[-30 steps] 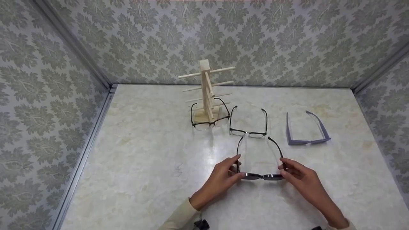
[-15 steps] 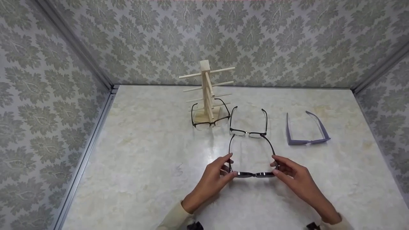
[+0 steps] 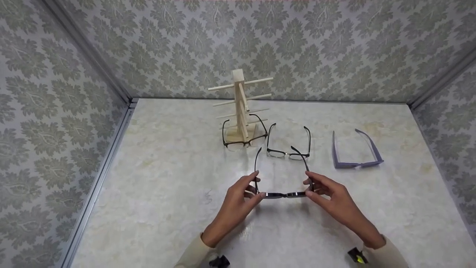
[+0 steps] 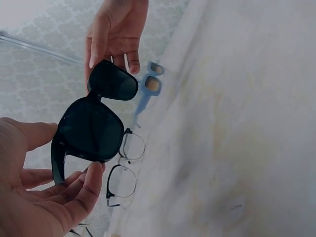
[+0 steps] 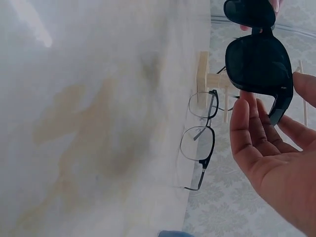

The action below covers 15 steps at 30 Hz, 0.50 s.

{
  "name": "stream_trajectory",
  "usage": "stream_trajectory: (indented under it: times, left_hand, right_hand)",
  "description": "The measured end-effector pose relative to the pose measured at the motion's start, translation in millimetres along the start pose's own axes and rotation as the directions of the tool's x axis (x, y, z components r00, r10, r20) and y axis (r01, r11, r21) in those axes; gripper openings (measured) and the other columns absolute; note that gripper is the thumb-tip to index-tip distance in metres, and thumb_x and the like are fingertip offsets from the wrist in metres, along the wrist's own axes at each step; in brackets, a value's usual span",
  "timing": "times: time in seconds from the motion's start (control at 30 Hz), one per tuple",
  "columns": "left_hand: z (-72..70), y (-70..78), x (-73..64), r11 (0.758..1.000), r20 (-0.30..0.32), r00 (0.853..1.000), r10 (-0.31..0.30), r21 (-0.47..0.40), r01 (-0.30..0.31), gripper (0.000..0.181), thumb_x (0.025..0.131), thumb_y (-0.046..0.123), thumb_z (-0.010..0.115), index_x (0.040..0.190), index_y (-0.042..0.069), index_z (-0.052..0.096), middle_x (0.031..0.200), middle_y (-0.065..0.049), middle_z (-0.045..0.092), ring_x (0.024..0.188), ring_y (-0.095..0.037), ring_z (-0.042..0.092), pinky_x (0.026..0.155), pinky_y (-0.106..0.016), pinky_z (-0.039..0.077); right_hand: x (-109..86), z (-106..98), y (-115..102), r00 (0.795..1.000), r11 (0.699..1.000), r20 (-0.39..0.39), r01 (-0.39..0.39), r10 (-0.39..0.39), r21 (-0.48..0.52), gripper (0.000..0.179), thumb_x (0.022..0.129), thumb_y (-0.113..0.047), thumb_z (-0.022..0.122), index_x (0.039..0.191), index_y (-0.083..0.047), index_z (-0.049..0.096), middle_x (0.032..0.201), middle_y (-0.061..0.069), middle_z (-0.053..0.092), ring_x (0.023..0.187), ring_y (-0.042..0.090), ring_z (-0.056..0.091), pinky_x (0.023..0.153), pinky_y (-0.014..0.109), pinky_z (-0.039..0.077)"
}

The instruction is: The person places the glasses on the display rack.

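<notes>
Black sunglasses (image 3: 274, 195) with dark lenses are held up between both hands, temples unfolded and pointing away. The left hand (image 3: 238, 201) pinches the left hinge end, thumb at the frame and fingers along the temple. At the opposite hinge the right hand (image 3: 333, 195) grips in the same way. Both wrist views show the dark lenses (image 4: 94, 128) close up, with thumb and fingers around the frame's corner (image 5: 280, 101). Just beyond the sunglasses lie clear-lensed, black-browed eyeglasses (image 3: 286, 153), overlapped by the right temple tip in the head view.
A wooden display stand (image 3: 240, 100) with several dowel pegs stands at the back centre. Black-framed eyeglasses (image 3: 245, 144) sit around its base. Purple-blue glasses (image 3: 359, 165) lie unfolded at the right. Patterned walls (image 3: 245, 41) close off the table's back and sides.
Both hands have carried the sunglasses leftward and a little away from the body, toward the stand's side. The other glasses and the stand have not moved.
</notes>
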<state>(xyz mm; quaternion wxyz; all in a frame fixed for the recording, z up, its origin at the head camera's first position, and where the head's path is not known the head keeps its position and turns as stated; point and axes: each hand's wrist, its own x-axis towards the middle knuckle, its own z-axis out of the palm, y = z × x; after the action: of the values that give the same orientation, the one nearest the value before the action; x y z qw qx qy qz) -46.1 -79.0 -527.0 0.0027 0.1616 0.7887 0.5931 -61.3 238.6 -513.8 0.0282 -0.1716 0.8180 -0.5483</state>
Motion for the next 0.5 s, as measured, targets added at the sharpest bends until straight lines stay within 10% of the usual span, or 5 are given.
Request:
stream_trajectory:
  times: [0.5]
  left_hand:
    - [-25.4, 5.3, -4.1, 1.0, -0.084, 0.996, 0.021, 0.025, -0.019, 0.064, 0.103, 0.009, 0.08, 0.161, 0.004, 0.055, 0.135, -0.009, 0.069, 0.103, -0.02, 0.074, 0.089, -0.036, 0.065]
  right_hand:
    - [28.0, 11.0, -8.4, 0.996, 0.997, 0.062, 0.069, -0.07, 0.029, 0.056, 0.102, -0.007, 0.08, 0.156, -0.008, 0.063, 0.127, 0.003, 0.075, 0.109, 0.02, 0.074, 0.091, 0.025, 0.062]
